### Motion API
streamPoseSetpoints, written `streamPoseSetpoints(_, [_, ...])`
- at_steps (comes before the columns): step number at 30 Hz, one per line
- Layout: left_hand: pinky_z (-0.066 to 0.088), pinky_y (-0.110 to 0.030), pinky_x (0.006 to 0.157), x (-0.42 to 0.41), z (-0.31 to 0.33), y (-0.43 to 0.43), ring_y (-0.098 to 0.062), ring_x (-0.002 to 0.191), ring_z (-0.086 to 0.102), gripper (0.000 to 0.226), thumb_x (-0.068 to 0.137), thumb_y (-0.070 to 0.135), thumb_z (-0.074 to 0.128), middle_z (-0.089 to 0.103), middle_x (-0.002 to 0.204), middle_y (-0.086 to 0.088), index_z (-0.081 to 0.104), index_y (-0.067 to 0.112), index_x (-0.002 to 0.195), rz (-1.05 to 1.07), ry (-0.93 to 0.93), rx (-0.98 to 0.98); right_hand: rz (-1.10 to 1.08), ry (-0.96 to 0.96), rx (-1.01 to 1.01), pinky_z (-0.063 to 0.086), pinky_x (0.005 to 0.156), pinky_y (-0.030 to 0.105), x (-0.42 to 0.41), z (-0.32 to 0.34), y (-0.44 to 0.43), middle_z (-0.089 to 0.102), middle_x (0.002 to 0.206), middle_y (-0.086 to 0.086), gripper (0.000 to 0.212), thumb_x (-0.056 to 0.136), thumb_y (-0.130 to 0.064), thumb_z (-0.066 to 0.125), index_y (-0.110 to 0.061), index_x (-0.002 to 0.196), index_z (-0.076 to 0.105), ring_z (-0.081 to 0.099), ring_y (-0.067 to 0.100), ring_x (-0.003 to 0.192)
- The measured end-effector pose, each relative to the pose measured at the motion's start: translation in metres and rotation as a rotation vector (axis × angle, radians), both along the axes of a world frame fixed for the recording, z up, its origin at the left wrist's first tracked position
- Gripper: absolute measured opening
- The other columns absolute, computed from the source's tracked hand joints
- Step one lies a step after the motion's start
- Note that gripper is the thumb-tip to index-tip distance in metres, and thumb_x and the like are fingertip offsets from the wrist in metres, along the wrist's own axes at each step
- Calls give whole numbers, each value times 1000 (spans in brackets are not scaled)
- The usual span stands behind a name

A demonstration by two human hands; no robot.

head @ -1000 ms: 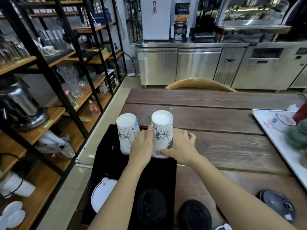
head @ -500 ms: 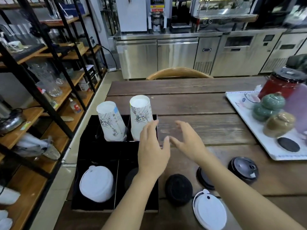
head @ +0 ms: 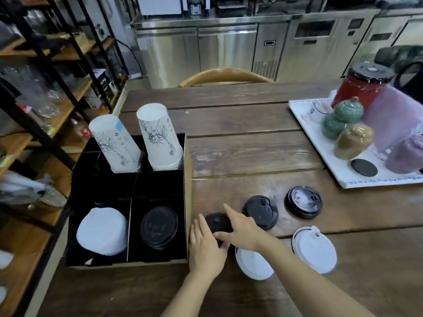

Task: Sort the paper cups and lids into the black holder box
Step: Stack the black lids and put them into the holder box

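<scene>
Both hands meet at a small black lid (head: 216, 221) lying on the tabletop (head: 251, 145) just right of the box (head: 158, 186), at lower centre of the frame. The left hand (head: 206, 245) lies flat beside it, fingers (head: 202, 225) straight and slightly spread, holding nothing. The right hand (head: 242, 232) rests over the lid's near edge with thumb and index finger apart; whether it already pinches the rim cannot be told, since the hand hides that edge.

In the box, two cup stacks (head: 160, 136) stand upside down in the upper compartments; the lower left one holds white lids (head: 101, 232), the lower right one black lids (head: 159, 225).

To do this step well, the right hand should probably lift the lid by its rim while the left steadies it, then drop it flat onto the black pile. Two more black lids (head: 261, 211) (head: 303, 202) and two white ones (head: 253, 263) (head: 314, 249) wait further right.
</scene>
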State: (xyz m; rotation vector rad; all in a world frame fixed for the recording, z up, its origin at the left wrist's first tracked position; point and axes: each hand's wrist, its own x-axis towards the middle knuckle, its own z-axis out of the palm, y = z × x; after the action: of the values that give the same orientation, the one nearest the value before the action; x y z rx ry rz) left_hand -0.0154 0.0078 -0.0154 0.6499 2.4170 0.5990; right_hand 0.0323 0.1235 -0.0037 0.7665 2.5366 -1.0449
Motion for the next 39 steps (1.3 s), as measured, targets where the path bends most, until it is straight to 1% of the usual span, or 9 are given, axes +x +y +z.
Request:
streamPoseSetpoints(4, [17, -38, 118, 2, -7, -3, -24, 147, 10, 91, 88, 33, 60, 12, 159, -9, -2, 10, 149, 65, -45, 86, -16, 4, -42, 22, 116, 45, 5, -9, -3, 24, 157, 6, 84, 86, -41, 58, -13, 150, 11, 23, 26, 143])
streamPoseSetpoints(8, [32, -41, 111, 4, -8, -2, -25, 138, 30, 94, 74, 30, 76, 34, 148, -8, 19, 14, 148, 183, -76, 190, -81, 73, -125, 33, 112, 44, 7, -8, -1, 35, 148, 11, 73, 85, -25, 62, -12, 146, 24, 36, 29, 135])
streamPoseSetpoints(11, [36, -41, 108, 4, -6, 2, -25, 133, 38, 93, 69, 21, 81, 37, 143, -7, 27, 13, 145, 282, -114, 226, -141, 140, -161, 40, 108, 40, 8, -7, 1, 42, 138, 11, 62, 84, -15, 63, -11, 139, 36, 43, 28, 128])
streamPoseSetpoints(16, [46, -42, 100, 0, -3, 6, -27, 120, 52, 72, 69, 6, 80, 51, 131, -7, 48, 14, 132, 461, -276, 348, -294, 201, -283, 41, 108, 40, 14, -4, 5, 40, 138, 10, 56, 85, -11, 64, -9, 136, 42, 47, 28, 126])
streamPoseSetpoints(20, [43, -31, 93, -2, 20, 20, -25, 123, 50, 69, 73, 0, 75, 53, 134, -10, 44, 7, 134, 571, -352, 530, -348, 339, -325, 47, 96, 34, 19, 13, 23, 58, 127, 5, 45, 85, -15, 66, -11, 128, 52, 54, 19, 115])
streamPoseSetpoints(25, [43, -36, 93, -9, 57, 58, -22, 107, 54, 75, 74, 10, 77, 57, 121, -10, 37, 9, 137, 540, -415, 638, -532, 563, -361, 51, 93, 39, 27, 42, 60, 63, 113, 6, 33, 85, -13, 67, -10, 116, 60, 59, 23, 109])
streamPoseSetpoints(28, [46, -47, 100, -14, 66, 80, -26, 111, 59, 55, 74, 11, 77, 61, 120, -11, 52, 8, 123, 508, -459, 653, -593, 605, -368, 52, 93, 44, 34, 45, 78, 68, 110, 6, 29, 83, -19, 69, -13, 111, 64, 63, 23, 105])
streamPoseSetpoints(31, [49, -47, 98, -13, 64, 99, -24, 105, 60, 37, 76, 12, 75, 63, 113, -9, 57, 12, 108, 447, -459, 625, -624, 580, -315, 53, 92, 44, 42, 38, 90, 70, 108, 6, 27, 84, -22, 67, -13, 109, 65, 65, 23, 103])
streamPoseSetpoints(39, [49, -44, 95, -3, 24, 112, -26, 107, 58, 48, 78, 17, 74, 62, 124, -13, 54, 6, 120, 399, -455, 434, -659, 411, -255, 56, 88, 38, 56, 4, 91, 72, 105, 5, 28, 87, -25, 63, -11, 110, 67, 66, 20, 99])
